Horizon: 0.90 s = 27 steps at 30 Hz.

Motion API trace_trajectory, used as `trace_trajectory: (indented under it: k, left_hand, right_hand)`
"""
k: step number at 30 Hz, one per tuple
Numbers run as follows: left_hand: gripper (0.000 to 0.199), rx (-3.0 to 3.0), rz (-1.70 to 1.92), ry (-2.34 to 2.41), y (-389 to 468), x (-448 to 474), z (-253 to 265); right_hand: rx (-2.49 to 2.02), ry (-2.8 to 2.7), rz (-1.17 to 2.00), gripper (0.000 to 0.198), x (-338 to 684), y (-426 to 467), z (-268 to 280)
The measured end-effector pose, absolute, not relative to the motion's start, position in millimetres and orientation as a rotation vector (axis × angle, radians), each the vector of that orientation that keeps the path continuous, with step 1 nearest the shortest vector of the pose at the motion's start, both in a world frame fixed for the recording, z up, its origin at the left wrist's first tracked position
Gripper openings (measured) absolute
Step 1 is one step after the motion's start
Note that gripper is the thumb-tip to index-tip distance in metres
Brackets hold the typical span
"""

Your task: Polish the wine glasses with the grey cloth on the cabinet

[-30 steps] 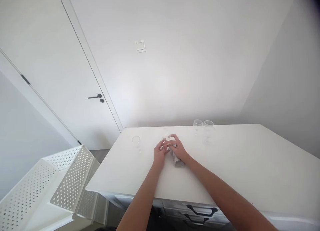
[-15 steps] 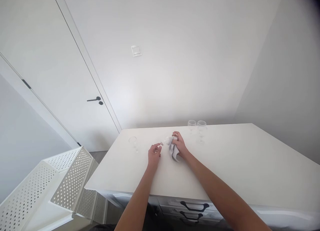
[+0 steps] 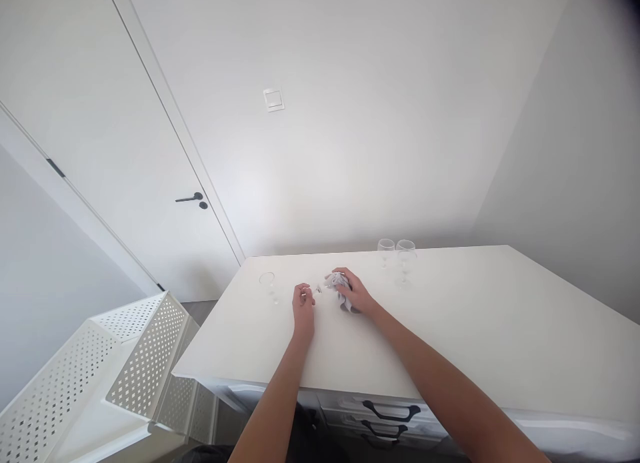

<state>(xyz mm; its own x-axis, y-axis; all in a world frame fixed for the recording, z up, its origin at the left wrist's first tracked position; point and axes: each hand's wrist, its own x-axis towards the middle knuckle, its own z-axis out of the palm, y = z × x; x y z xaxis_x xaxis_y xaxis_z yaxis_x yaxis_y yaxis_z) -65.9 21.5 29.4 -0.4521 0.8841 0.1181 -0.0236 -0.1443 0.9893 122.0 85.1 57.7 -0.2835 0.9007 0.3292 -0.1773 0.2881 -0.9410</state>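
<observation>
Tilted on its side above the white tabletop (image 3: pixel 250 343) is a clear stemmed glass (image 3: pixel 319 290), held between my hands. My left hand (image 3: pixel 303 301) is closed round its foot end, with the fingers curled. At the bowl end my right hand (image 3: pixel 354 291) is closed on a grey cloth (image 3: pixel 345 300), which is bunched against the glass. The bowl is largely hidden by cloth and fingers. Another clear stemmed glass (image 3: pixel 267 279) stands upright to the left of my left hand. Two more stemmed glasses, one (image 3: pixel 386 247) beside the other (image 3: pixel 405 252), stand upright beyond my right hand.
Drawers with a dark handle (image 3: pixel 390 413) sit under the tabletop's front edge. White perforated panels (image 3: pixel 145 356) stand at the lower left. Behind are a wall with a light switch (image 3: pixel 273 99) and a door with a dark handle (image 3: pixel 190 197).
Both hands have shifted slightly left along with the tilted glass and cloth. My right hand now covers more of the bowl with the cloth. The standing glasses have stayed in place.
</observation>
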Motion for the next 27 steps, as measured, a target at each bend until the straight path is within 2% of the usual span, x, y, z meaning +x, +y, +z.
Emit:
trace_trajectory:
  k: [5, 13, 19, 25, 27]
  left_hand:
    - [0.034, 0.918, 1.817, 1.383, 24, -69, 28]
    - [0.034, 0.859, 1.97, 1.297, 24, -69, 28]
    - [0.027, 0.803, 2.049, 1.298, 25, -71, 28]
    - [0.027, 0.686, 2.155, 1.293, 27, -79, 25]
    - [0.028, 0.71, 2.141, 1.278, 27, -80, 25]
  right_hand:
    - [-0.533, -1.539, 1.626, 0.043, 124, 84, 49]
    - [-0.682, -1.48, 1.269, 0.037, 118, 107, 39]
    - [-0.614, -1.764, 1.395, 0.042, 129, 98, 51]
    - [-0.551, -2.095, 1.268, 0.049, 137, 94, 58]
    - [-0.523, -2.064, 1.426, 0.052, 136, 94, 55]
